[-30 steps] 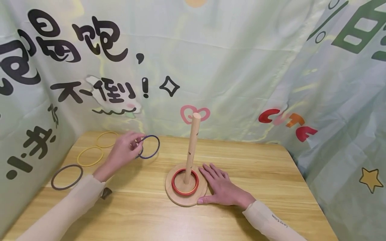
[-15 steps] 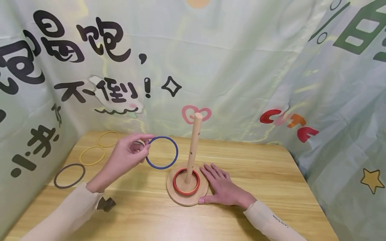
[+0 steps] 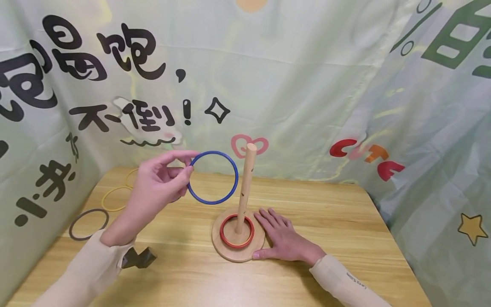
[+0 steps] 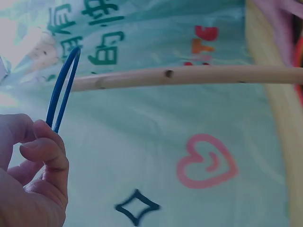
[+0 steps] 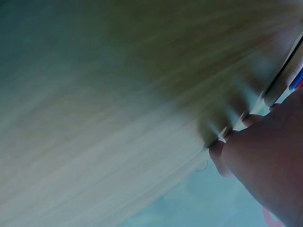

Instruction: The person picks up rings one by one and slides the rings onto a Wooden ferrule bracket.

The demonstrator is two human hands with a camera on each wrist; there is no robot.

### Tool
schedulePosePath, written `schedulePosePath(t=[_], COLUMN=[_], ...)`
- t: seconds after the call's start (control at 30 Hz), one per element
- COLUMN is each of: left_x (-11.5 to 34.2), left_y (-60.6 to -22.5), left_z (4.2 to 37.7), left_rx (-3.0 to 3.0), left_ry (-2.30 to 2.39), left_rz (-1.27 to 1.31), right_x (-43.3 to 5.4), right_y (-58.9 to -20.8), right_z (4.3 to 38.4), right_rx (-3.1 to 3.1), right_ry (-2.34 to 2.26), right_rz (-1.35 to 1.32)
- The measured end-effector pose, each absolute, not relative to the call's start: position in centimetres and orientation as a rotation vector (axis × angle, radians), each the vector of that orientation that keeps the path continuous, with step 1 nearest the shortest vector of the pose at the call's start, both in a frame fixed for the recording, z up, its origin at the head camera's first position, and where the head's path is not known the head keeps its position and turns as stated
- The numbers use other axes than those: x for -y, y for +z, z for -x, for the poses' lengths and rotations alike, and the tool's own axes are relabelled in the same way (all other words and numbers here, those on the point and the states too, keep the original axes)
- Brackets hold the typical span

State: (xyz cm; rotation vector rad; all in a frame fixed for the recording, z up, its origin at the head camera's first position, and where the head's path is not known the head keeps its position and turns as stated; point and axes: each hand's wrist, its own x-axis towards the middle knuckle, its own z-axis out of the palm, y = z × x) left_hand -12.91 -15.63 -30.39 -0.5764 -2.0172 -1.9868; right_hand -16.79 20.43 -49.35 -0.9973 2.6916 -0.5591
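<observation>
My left hand [image 3: 161, 179] pinches the left side of a blue ring [image 3: 236, 181] between thumb and fingertips, raised just left of the wooden peg [image 3: 247, 183]. In the left wrist view, the blue ring [image 4: 57, 97] appears nearly edge-on and overlaps the pale rod of the peg [image 4: 203, 75]. The peg rises from a round wooden base [image 3: 220, 249], where a red ring [image 3: 237, 246] lies around its foot. My right hand [image 3: 285, 241] lies with fingers spread at the base's right edge. From the right wrist, that hand [image 5: 270, 151] is seen low along the tabletop.
On the left of the wooden table [image 3: 326, 213] lie a dark grey ring [image 3: 73, 228] and a yellow ring [image 3: 111, 207]. Behind the left hand, a second yellow ring [image 3: 128, 177] is partly hidden. A printed cloth [image 3: 299, 106] hangs along the back and sides.
My left hand has lifted the blue ring from the table's back left and carried it up and right, close to the peg. The right hand stays at the base.
</observation>
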Motion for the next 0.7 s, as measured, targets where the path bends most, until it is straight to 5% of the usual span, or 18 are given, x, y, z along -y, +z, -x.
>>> schedulePosePath(t=[0.33, 0.7], left_x=[12.5, 10.0], left_y=[-27.2, -27.8], left_z=[13.4, 15.2], left_rx=[1.907, 1.947], left_ry=[-1.944, -2.044], left_rz=[0.635, 0.68], right_x=[-20.5, -20.4], right_y=[-49.3, -49.5], right_z=[16.9, 16.9], right_rx=[-2.685, -2.681], right_ry=[-0.563, -0.558], right_rz=[0.988, 0.983])
